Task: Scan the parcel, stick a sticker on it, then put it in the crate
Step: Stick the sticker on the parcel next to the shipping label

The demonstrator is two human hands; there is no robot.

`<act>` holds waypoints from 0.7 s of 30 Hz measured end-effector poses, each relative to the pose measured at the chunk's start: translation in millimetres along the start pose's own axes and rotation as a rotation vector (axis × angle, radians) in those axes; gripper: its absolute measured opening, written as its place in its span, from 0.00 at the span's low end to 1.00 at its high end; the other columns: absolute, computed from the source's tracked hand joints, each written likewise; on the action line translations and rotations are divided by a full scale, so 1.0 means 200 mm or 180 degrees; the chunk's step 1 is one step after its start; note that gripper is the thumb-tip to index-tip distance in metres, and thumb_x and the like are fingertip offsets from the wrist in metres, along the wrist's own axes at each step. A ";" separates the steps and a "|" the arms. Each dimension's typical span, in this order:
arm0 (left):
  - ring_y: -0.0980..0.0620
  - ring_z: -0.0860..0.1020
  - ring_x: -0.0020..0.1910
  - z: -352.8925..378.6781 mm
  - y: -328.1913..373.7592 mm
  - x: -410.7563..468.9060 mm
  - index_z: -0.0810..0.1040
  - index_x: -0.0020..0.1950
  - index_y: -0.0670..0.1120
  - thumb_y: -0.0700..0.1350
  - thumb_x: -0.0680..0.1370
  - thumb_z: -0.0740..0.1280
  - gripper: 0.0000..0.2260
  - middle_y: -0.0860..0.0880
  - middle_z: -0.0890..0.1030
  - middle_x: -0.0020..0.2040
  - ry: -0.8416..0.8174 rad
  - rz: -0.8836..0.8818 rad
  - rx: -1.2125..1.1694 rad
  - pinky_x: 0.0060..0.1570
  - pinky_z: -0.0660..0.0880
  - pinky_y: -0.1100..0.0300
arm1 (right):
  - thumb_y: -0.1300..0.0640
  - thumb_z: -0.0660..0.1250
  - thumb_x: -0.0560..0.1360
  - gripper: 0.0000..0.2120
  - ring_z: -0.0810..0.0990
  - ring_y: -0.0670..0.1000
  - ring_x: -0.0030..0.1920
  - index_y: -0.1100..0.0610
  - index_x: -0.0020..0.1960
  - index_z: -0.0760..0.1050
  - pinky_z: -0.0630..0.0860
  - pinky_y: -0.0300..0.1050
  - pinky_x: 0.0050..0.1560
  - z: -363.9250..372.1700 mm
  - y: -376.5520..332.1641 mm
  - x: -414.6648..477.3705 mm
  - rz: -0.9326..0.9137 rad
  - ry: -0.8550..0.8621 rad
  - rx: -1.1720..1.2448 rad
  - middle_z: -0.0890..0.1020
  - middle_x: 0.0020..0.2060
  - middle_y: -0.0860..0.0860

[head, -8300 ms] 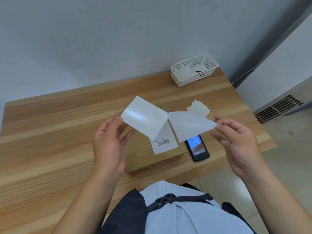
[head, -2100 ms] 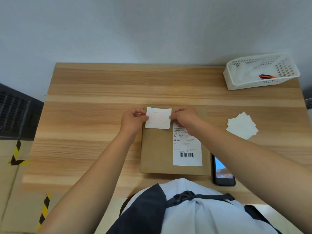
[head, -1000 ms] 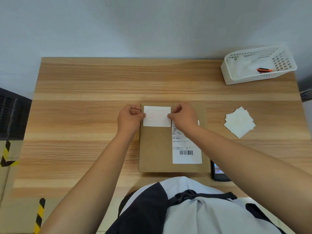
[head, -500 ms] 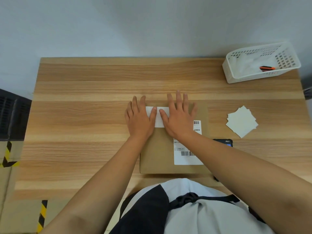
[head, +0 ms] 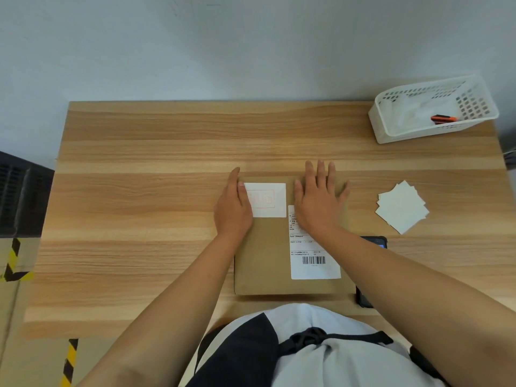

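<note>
A flat brown cardboard parcel (head: pixel 265 252) lies on the wooden table (head: pixel 139 219) in front of me. A white sticker (head: pixel 268 200) with a faint red print lies flat on its far left corner. A white shipping label (head: pixel 312 258) with a barcode covers its right side. My left hand (head: pixel 233 208) rests flat at the sticker's left edge, fingers straight. My right hand (head: pixel 318 199) lies flat on the parcel's far right part, fingers spread, covering the label's top. Neither hand holds anything.
A white plastic basket (head: pixel 435 110) with an orange and black marker (head: pixel 443 118) stands at the table's far right. A loose stack of white stickers (head: pixel 402 208) lies to the right of the parcel. A dark phone (head: pixel 372 243) lies partly under my right forearm. A dark crate (head: pixel 22 196) sits at the left of the table.
Both hands have slid apart from the middle of the sticker to its two sides, which leaves the sticker uncovered and flat on the parcel.
</note>
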State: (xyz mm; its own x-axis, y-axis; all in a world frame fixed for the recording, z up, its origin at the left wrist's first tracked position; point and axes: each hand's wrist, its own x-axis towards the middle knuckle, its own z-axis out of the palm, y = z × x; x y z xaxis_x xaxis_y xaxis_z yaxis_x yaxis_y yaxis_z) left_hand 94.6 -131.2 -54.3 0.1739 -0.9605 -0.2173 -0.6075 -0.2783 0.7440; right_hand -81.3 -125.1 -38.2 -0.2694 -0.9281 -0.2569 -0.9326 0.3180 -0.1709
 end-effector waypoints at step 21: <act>0.46 0.74 0.67 0.01 0.01 0.01 0.69 0.74 0.51 0.53 0.84 0.49 0.20 0.49 0.76 0.70 0.0017 -0.0183 -0.0109 0.59 0.68 0.55 | 0.39 0.41 0.82 0.28 0.42 0.54 0.81 0.42 0.81 0.41 0.40 0.68 0.75 0.00 0.13 -0.05 0.0550 0.0067 0.0131 0.46 0.82 0.51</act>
State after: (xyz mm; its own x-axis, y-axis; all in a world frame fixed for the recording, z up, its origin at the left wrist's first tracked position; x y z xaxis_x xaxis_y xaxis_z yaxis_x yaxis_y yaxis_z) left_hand 92.6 -133.2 -55.1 0.2117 -0.9429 -0.2570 -0.5695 -0.3328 0.7517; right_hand -103.0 -107.1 -39.2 -0.4303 -0.8626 -0.2660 -0.8614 0.4804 -0.1647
